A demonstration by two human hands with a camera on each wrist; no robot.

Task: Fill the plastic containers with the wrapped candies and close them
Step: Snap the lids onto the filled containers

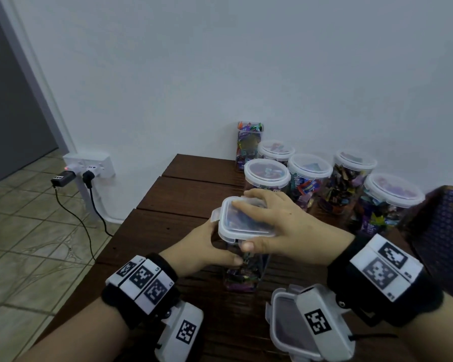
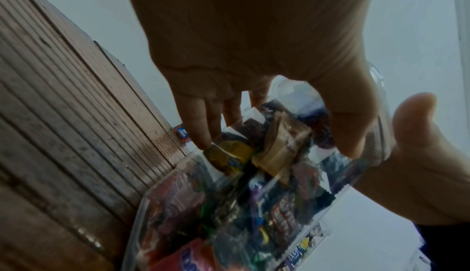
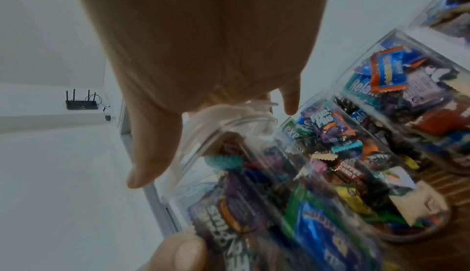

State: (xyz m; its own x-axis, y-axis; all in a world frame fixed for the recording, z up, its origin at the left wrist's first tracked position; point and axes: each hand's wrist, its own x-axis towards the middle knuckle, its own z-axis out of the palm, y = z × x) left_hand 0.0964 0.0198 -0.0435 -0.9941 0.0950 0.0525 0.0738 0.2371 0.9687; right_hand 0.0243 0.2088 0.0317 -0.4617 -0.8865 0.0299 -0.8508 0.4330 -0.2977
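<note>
A tall square clear container packed with wrapped candies stands on the dark wooden table. A square translucent lid sits on its top. My left hand grips the container's body just below the lid, thumb on the near face. My right hand spans the lid, fingers across its top and thumb on its near edge. In the left wrist view my fingers wrap the candy-filled container. The right wrist view shows the lid under my palm.
A second loose square lid lies near the front edge, partly behind my right wrist. Several closed round jars of candy line the back, with an uncovered tall square one behind. Patterned cloth is at right; the table's edge drops to tiled floor on the left.
</note>
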